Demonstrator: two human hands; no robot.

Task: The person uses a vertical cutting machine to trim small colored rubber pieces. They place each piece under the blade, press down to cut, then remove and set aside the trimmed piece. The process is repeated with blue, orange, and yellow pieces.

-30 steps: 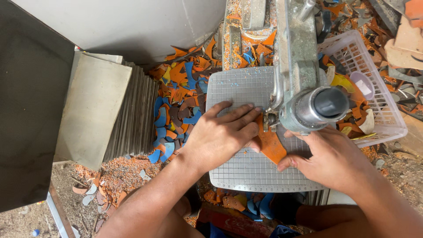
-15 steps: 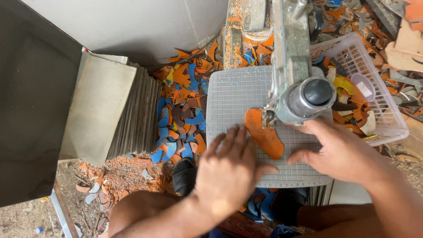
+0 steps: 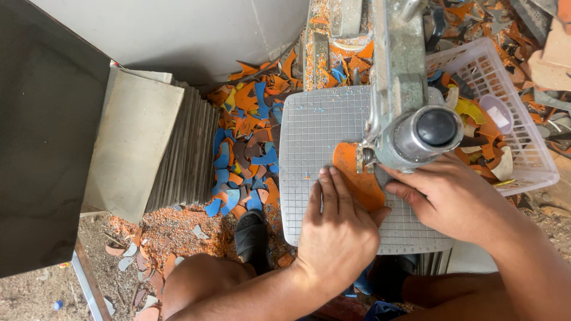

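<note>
Now: left hand (image 3: 336, 235), right hand (image 3: 452, 199) flat, pressing | one orange piece (image 3: 357, 178)

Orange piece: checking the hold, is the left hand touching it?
Touching: the head view shows the left hand lying flat on the orange piece.

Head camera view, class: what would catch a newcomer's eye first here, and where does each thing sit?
At centre, the left hand and right hand press an orange piece flat on a gridded grey work plate, right at the metal machine head. To its left, orange and blue offcuts litter the floor beside a stack of grey sheets; a white basket of scraps sits right.
</note>
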